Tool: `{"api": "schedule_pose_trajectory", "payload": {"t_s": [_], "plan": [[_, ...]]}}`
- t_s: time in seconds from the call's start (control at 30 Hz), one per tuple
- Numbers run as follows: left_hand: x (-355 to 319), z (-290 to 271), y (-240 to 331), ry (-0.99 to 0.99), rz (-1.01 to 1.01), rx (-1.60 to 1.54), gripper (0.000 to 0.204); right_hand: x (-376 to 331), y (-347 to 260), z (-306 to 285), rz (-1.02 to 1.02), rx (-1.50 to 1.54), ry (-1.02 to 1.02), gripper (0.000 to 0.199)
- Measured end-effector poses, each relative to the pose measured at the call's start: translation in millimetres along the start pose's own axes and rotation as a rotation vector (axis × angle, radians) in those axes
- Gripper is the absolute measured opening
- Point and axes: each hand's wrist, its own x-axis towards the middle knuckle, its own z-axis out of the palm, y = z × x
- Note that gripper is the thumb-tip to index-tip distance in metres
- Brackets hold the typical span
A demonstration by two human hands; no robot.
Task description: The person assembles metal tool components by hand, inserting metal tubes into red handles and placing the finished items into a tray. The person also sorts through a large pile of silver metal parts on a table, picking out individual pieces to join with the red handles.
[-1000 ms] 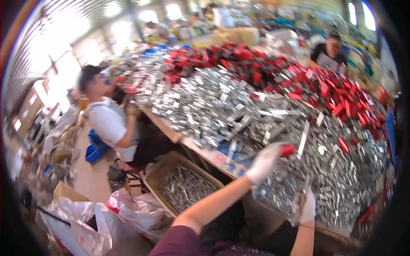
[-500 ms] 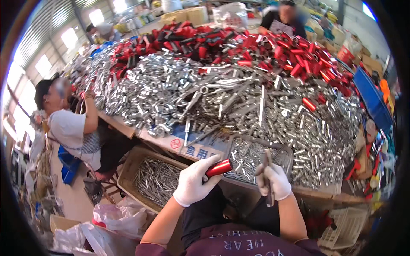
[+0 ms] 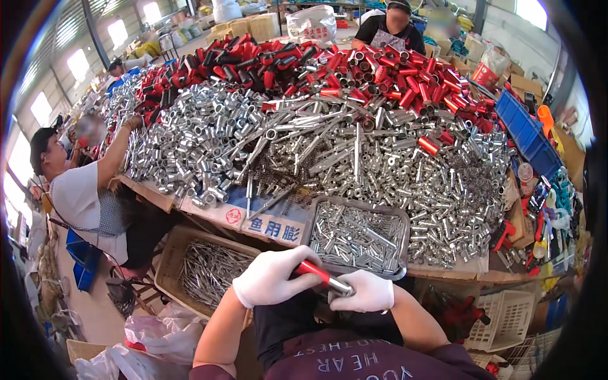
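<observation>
In my white-gloved left hand (image 3: pixel 269 278) is a shiny red metal tube (image 3: pixel 313 271), tilted down to the right. At the tube's right end sits a silver metal cylinder part (image 3: pixel 341 287). My right hand (image 3: pixel 364 291), also gloved in white, closes round this silver part; I cannot tell how far it reaches into the tube. Both hands are just in front of a grey tray (image 3: pixel 405 247) with small silver metal parts in it. To the left, a tan bin (image 3: pixel 166 269) holds long thin silver rods (image 3: pixel 212 272).
Silver sleeves (image 3: pixel 209 120) and fittings are heaped across the table, with red tubes (image 3: pixel 421 88) and red-and-black grips (image 3: pixel 234 60) behind. A blue crate (image 3: pixel 525 130) leans at the right. Co-workers are at the left and far side. White plastic bags (image 3: pixel 164 332) lie lower left.
My right hand has come left to meet the red tube in my left hand, and the silver part now lies against the tube's end. The view has shifted slightly.
</observation>
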Motion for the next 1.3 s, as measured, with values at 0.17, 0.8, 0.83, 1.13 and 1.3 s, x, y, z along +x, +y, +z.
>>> {"api": "schedule_pose_trajectory", "payload": {"t_s": [0.17, 0.8, 0.83, 1.13, 1.3], "plan": [[19.6, 11.8, 9.8, 0.080, -0.039, 0.092, 0.020, -1.7, -4.2, 6.5, 0.079, 0.228, 0.049, 0.017], [141.4, 32.1, -125.6, 0.310, -0.313, 0.635, 0.026, 25.5, 52.0, -45.1, -0.169, 0.952, 0.110, 0.024], [142.8, 32.2, -124.7, 0.336, -0.302, 0.615, 0.026, 24.8, 50.7, -44.6, -0.149, 0.950, 0.117, 0.025], [149.9, 4.8, -69.6, 0.640, -0.122, 0.163, 0.047, 24.0, 46.3, -47.3, -0.133, 0.899, 0.080, 0.027], [151.3, 8.2, -7.9, -0.019, 0.012, -0.047, 0.054, 22.9, 46.0, -48.2, -0.128, 0.835, 0.073, 0.029]]}}
